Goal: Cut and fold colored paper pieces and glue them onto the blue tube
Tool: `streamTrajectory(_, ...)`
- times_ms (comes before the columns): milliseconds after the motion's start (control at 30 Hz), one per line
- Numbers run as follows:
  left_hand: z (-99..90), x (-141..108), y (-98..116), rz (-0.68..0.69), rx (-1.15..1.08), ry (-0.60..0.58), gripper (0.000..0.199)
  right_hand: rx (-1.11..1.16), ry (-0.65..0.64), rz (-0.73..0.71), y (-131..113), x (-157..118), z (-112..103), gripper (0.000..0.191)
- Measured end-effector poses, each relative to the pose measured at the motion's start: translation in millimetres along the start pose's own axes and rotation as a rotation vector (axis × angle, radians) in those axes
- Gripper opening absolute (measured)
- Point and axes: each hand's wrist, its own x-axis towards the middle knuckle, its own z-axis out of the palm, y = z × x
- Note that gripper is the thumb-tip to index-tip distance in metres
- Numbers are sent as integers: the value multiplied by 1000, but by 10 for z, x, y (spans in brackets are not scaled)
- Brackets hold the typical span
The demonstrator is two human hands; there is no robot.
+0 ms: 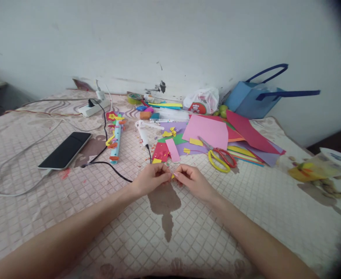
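Close together above the patterned tablecloth, my left hand (154,179) and my right hand (192,179) pinch a small piece of yellow paper (173,176) between their fingertips. Most of that piece is hidden by the fingers. Just beyond the hands lie a red paper piece (160,151), a pink paper strip (172,150) and yellow scraps (169,133). Scissors (218,159) with yellow and red handles rest to the right of them. A white glue gun (142,133) lies beyond my left hand, its black cord running toward me.
A phone (65,150) charges at the left near a power strip (93,108). A light-blue strip with colourful paper pieces (116,141) lies beside it. Coloured sheets (206,131), a plastic bag (202,100) and a blue bag (248,99) stand toward the wall. Another plastic bag (318,166) lies right.
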Motion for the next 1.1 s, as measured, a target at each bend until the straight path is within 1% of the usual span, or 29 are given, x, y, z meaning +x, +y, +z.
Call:
streamTrajectory(167,23,-14,8,-17,15,-47,27,-33,30,-22,8,-5,29,23)
streamTrajectory(367,8,-25,29,62,79,-32,24,-5,28,-24,-9,-10,47,23)
streamTrajectory(433,8,-32,52,47,35,-44,24,-3,35,-35,-19,-16,54,23)
streamTrajectory(600,12,-34,92,-66,-145,-50,25,-1,70,-27,-24,-23,74,24)
streamTrajectory(667,1,-27,85,-58,-163,-33,25,42,63,0,-19,-22,80,27)
streamTrajectory(767,-20,-16,58,27,-102,-17,25,92,34,21,-18,-21,87,32)
streamTrajectory(833,-27,-15,42,81,-18,-6,24,75,38,3,-23,-20,90,27)
streamTrajectory(900,-24,-17,32,91,50,2,23,37,65,-21,-27,-18,93,22)
streamTrajectory(967,-17,-18,26,73,72,-1,23,12,94,-40,-26,-14,94,21)
streamTrajectory(1100,-12,-13,14,83,45,-5,22,-13,68,-43,-15,-15,95,21)
